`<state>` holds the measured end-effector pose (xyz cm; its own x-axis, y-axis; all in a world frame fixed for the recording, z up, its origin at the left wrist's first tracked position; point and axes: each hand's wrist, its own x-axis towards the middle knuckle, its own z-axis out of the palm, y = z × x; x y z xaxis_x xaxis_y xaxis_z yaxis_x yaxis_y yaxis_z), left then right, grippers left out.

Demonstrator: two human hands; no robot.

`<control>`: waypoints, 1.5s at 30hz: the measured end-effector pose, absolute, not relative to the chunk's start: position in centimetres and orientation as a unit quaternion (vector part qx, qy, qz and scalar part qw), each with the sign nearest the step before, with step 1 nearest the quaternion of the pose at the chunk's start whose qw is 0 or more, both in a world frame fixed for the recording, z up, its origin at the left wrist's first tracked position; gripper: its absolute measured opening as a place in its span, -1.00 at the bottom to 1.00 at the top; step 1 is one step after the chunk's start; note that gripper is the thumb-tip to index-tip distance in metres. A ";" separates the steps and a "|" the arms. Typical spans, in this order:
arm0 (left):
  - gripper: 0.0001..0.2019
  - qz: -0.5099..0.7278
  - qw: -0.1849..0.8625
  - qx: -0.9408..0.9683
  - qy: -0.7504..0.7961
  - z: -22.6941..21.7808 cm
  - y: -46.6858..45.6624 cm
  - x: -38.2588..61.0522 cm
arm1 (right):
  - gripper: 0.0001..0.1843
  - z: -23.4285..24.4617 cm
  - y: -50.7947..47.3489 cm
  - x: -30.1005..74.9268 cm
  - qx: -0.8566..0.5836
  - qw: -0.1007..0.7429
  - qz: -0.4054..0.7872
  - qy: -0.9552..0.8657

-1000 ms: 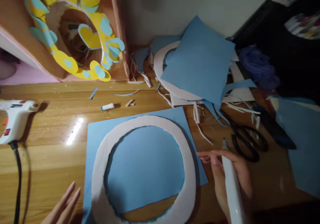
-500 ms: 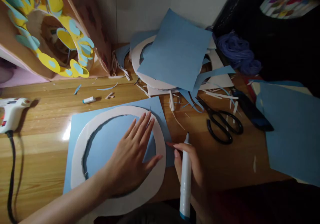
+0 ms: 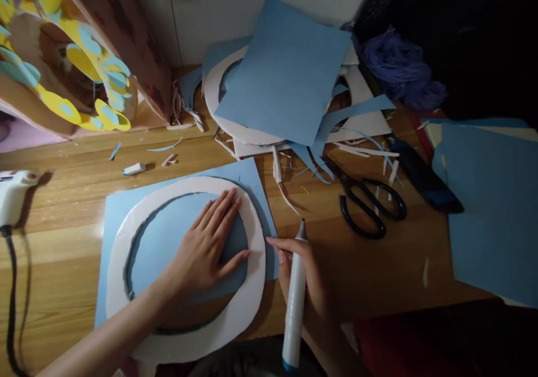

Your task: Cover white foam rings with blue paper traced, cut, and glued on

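Observation:
My left hand (image 3: 208, 242) lies flat with its fingers stretched out, the fingertips resting on a white oval ring (image 3: 120, 254). Beneath the ring is a sheet of blue paper (image 3: 187, 220), part of it showing through the opening. The ring's near side reaches past the paper's lower edge. My right hand (image 3: 305, 276) is closed around a white marker (image 3: 296, 304), its dark tip pointing up and away and its blue end toward me. The right index fingertip is at the ring's right edge. A small white marker cap (image 3: 134, 169) lies beyond the paper.
Black scissors (image 3: 365, 198) and a dark cutter-like tool (image 3: 424, 175) lie to the right, near more blue paper (image 3: 496, 214). Cut sheets (image 3: 286, 74) and scraps pile up at the back. A glue gun (image 3: 17, 198) is on the left, below a decorated cardboard piece (image 3: 79, 80). Blue yarn (image 3: 399, 69) sits behind.
The whole view has shifted, so most things appear further left. My left hand stays on the ring; the right hand still holds the marker, its index fingertip now closer to the ring's edge.

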<state>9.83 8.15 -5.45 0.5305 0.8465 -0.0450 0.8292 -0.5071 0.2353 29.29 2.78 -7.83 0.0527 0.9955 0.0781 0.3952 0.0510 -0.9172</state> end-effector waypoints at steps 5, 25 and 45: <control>-0.20 0.022 0.109 0.871 0.479 -5.3 8.2 9.5 | -0.75 -7.4 2.8 29.1 -0.614 0.406 0.362 -0.572; -0.13 0.027 0.100 0.872 0.478 -5.5 8.1 9.8 | -0.70 -8.8 2.9 29.2 -0.602 0.412 0.291 -0.618; -0.11 0.048 0.085 0.872 0.480 -5.0 8.2 11.0 | -0.72 -2.5 9.5 34.1 -0.495 0.300 0.475 -0.662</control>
<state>10.96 8.18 -4.98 0.5341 0.8454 0.0018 0.8290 -0.5241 0.1950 34.09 9.50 -2.47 -0.3294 0.9413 -0.0731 0.3705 0.0576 -0.9270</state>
